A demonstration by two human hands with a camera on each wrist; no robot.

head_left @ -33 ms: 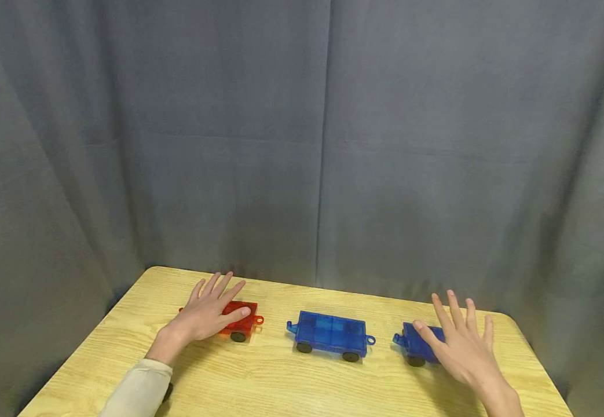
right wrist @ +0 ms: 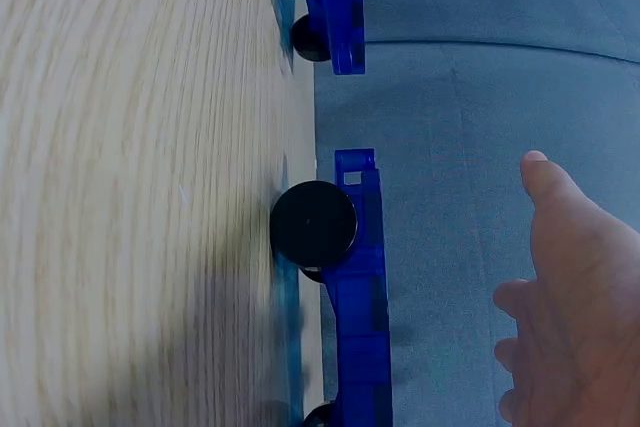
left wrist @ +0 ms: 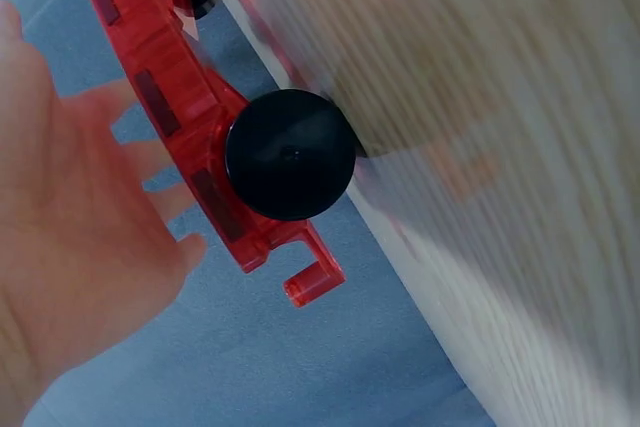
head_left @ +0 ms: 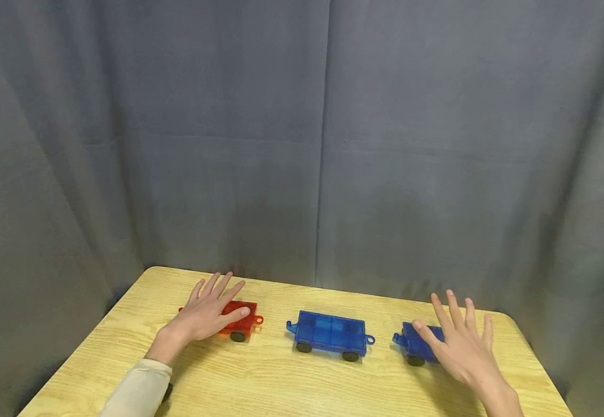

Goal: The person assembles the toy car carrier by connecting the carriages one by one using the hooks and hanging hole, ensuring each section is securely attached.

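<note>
Three wheeled toy cars stand in a row on a wooden table [head_left: 260, 382]. My left hand [head_left: 210, 310] lies flat over the red car [head_left: 241, 315] at the left, fingers straight and thumb on its top. In the left wrist view the palm [left wrist: 70, 247] is close against the red car [left wrist: 170, 117]. My right hand [head_left: 460, 344] hovers with spread fingers over the small blue car [head_left: 418, 341] at the right. In the right wrist view a gap shows between the hand [right wrist: 570, 297] and this car [right wrist: 360, 297]. A longer blue car [head_left: 330, 331] stands untouched between them.
A grey-blue curtain [head_left: 328, 145] hangs right behind the table and round its sides. The table's back edge runs just beyond the cars, with rounded corners. Bare wood lies in front of the cars. The longer blue car's end [right wrist: 335, 7] shows in the right wrist view.
</note>
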